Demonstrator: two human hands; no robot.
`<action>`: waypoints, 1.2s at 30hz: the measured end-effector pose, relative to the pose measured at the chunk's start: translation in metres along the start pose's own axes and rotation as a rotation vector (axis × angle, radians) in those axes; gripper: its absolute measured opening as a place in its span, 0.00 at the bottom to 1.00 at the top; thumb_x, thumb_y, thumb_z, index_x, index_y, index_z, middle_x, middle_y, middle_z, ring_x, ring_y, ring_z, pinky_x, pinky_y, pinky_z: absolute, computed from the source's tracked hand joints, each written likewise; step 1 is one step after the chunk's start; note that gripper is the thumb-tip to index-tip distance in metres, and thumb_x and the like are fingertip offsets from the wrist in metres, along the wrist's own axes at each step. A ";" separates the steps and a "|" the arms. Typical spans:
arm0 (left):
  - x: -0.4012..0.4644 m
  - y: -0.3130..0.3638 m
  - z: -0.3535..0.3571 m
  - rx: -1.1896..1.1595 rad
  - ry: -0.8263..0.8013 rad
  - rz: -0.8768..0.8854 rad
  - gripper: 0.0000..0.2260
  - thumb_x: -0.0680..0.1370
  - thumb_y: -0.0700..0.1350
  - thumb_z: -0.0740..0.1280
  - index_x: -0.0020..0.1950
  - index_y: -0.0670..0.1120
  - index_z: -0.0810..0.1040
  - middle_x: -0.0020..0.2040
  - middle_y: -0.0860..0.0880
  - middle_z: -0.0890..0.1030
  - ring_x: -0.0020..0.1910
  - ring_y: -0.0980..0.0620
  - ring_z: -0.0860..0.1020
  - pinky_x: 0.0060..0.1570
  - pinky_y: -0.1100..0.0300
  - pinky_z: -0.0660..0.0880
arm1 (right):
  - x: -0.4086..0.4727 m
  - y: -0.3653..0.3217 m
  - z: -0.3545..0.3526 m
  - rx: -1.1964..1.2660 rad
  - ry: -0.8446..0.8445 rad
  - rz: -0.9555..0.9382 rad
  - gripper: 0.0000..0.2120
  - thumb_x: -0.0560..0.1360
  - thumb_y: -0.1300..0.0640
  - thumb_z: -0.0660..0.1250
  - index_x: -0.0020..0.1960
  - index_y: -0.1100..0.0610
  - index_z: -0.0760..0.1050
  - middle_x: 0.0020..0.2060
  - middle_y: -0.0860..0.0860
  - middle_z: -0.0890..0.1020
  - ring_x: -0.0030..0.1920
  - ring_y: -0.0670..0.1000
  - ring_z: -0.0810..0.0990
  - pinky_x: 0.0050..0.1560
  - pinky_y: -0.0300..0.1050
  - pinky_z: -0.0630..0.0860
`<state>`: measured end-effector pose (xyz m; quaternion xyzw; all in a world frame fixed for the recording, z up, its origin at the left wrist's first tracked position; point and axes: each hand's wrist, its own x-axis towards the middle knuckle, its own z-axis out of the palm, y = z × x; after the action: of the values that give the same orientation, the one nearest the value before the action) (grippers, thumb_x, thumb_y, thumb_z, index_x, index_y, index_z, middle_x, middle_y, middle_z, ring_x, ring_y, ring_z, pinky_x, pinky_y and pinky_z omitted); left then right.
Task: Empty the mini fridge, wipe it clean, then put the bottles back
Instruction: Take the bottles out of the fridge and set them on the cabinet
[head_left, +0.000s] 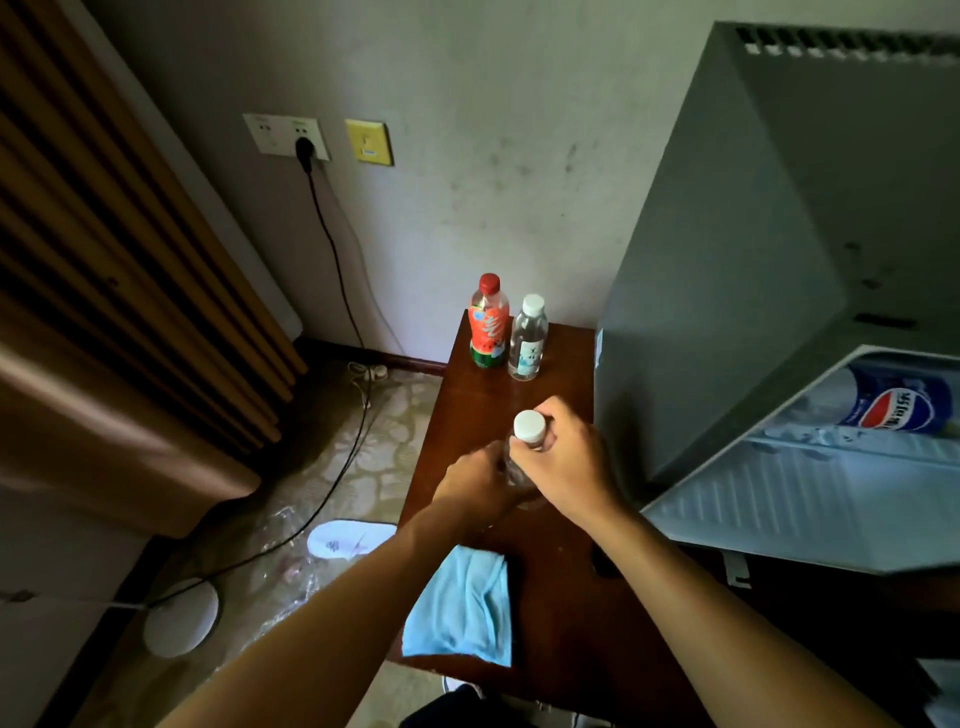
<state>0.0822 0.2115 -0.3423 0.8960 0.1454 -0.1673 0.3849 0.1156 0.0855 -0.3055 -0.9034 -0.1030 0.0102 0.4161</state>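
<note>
Holding a clear water bottle (525, 457) between them at the centre of the frame, both hands were closed around it: the left hand (478, 480) wrapped the lower body from the left, and the right hand (569, 462) gripped the upper body just under the white cap, its fingers (545, 441) curled round the neck. The bottle stood nearly upright, its long axis vertical and the cap pointing up toward the camera, over the dark wooden surface (561, 597); whether its base touched the wood could not be told, since the hands hid it. It looked as if the two-handed hold was there to set it down steadily in line with the two bottles at the far end, a red-capped drink bottle (488, 322) and a second water bottle (528, 338), standing upright and just beside each other (a sensible staging spot, clear of the fridge). At right, the mini fridge (753, 260) had its door (810, 499) swung open, and a Pepsi bottle (893, 405) stood in the door shelf, so the emptying seemed unfinished. A light blue cloth (462, 608) lay crumpled at the near left edge of the surface, probably kept handy for the wiping.
</note>
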 end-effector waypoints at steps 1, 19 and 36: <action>0.004 0.000 -0.004 -0.007 -0.016 0.018 0.22 0.69 0.62 0.73 0.59 0.56 0.75 0.53 0.53 0.82 0.43 0.55 0.79 0.38 0.60 0.75 | 0.004 -0.001 0.001 0.012 0.017 0.000 0.11 0.67 0.55 0.74 0.44 0.50 0.73 0.38 0.45 0.82 0.41 0.50 0.81 0.37 0.43 0.77; 0.110 0.008 -0.020 0.010 -0.121 0.066 0.30 0.78 0.48 0.69 0.77 0.52 0.60 0.72 0.45 0.71 0.66 0.42 0.74 0.62 0.47 0.75 | 0.088 0.001 0.038 -0.122 0.163 0.248 0.12 0.72 0.51 0.70 0.54 0.46 0.74 0.46 0.43 0.78 0.47 0.44 0.75 0.45 0.41 0.73; 0.171 0.025 -0.007 -0.066 -0.267 0.121 0.31 0.79 0.49 0.67 0.79 0.56 0.57 0.69 0.46 0.75 0.66 0.43 0.75 0.62 0.49 0.74 | 0.188 0.024 0.041 -0.231 0.237 0.645 0.12 0.77 0.57 0.61 0.59 0.51 0.75 0.57 0.57 0.75 0.54 0.58 0.76 0.46 0.48 0.74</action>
<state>0.2474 0.2224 -0.3925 0.8597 0.0440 -0.2564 0.4395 0.2993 0.1375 -0.3380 -0.9255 0.2357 0.0245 0.2955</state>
